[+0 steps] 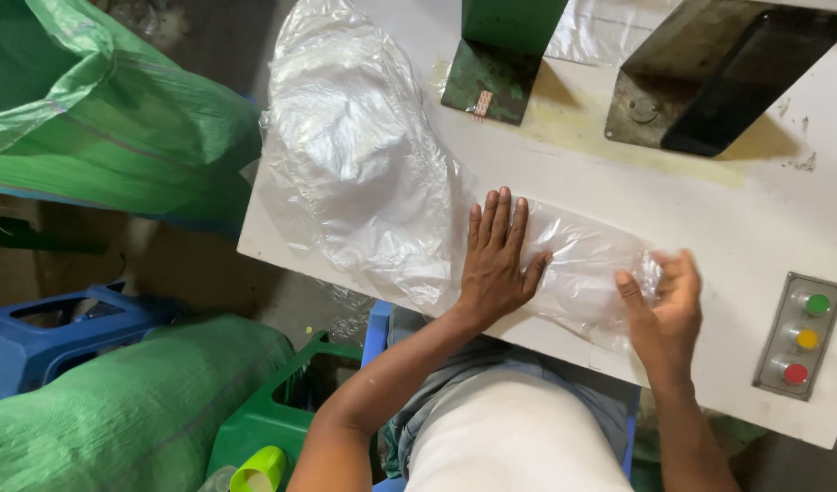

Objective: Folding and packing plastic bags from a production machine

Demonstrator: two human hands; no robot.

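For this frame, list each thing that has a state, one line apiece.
Left hand: flat, palm down on the clear plastic bag.
Right hand: pinching that bag's right end.
Clear plastic bag: lying flat on the white table.
Pile of clear bags: loose, crumpled, hanging over the table's left edge.
Green sack: full, beside the table.

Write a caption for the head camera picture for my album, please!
Left hand presses a clear plastic bag flat on a white machine table while the right hand pinches its end.
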